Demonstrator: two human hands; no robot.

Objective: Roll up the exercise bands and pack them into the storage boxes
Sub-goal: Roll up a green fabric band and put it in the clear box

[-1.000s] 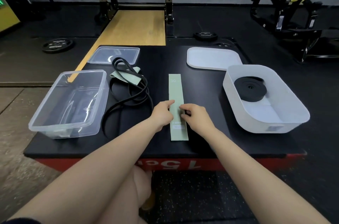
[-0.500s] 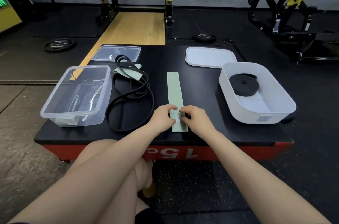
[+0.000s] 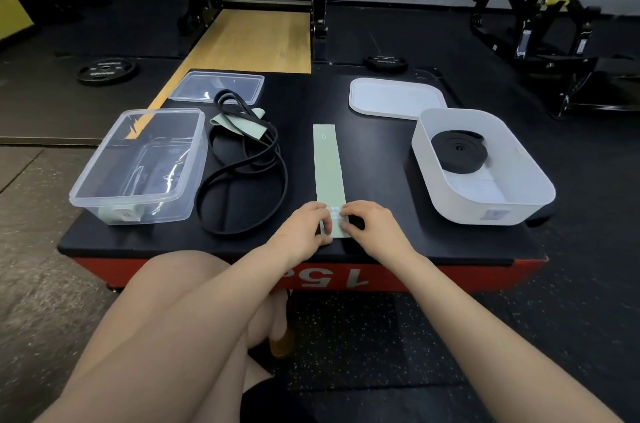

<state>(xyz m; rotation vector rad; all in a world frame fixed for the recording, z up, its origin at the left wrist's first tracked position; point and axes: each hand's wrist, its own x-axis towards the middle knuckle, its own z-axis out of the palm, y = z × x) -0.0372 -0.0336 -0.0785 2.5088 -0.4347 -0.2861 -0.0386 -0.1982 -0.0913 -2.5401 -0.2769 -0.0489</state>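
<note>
A pale green flat band (image 3: 327, 166) lies lengthwise on the black platform (image 3: 381, 159). My left hand (image 3: 306, 227) and my right hand (image 3: 369, 225) pinch its near end between curled fingers, where the end is folded over. A loose black loop band (image 3: 242, 187) lies left of it, with another green band (image 3: 242, 123) under its far part. A rolled black band (image 3: 459, 151) sits inside the white box (image 3: 485, 211) on the right. A clear plastic box (image 3: 138, 166) stands on the left with a small pale roll in its near corner.
A clear lid (image 3: 218, 87) lies at the far left of the platform and a white lid (image 3: 394, 97) at the far right. Weight plates (image 3: 105, 69) and rack frames stand on the floor beyond. My knees are below the platform's red front edge.
Both hands slid down the green band toward its near end and now pinch that end, which has started to fold over. The camera view shifted back a little.
</note>
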